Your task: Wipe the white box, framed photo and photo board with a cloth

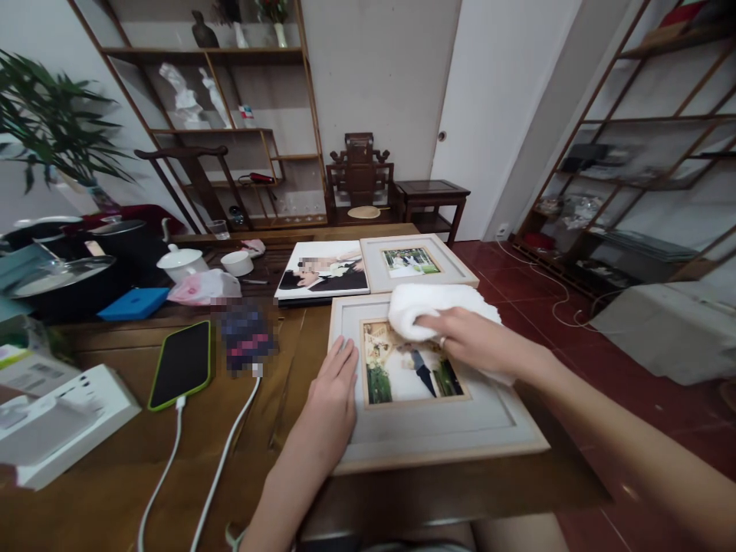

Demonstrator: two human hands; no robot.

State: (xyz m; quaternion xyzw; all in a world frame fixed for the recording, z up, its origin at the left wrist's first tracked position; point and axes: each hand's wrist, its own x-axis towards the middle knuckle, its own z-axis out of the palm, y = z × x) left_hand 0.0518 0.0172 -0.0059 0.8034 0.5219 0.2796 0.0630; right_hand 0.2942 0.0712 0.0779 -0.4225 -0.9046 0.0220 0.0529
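Note:
A light wooden picture frame (402, 445) with a pale mat and a wedding photo (382, 376) lies flat in front of me. My left hand (334, 399) rests along its left border, fingers stretched out and lying flat; the thumb is hidden. Bunched in my right hand (468, 337) is a white towel (437, 299), pressed on the upper right of the same frame and covering part of the photo. Just beyond lie a similar framed photo (411, 262) and a frameless photo panel (322, 280), side by side.
On the wooden table's left are a green-edged phone (181, 364) on a cable, a blurred-out item (247, 337) with another cable, a white power strip (63, 422), a blue box (135, 303), a teapot (181, 261) and a pot (69, 280). The table edge drops off at right.

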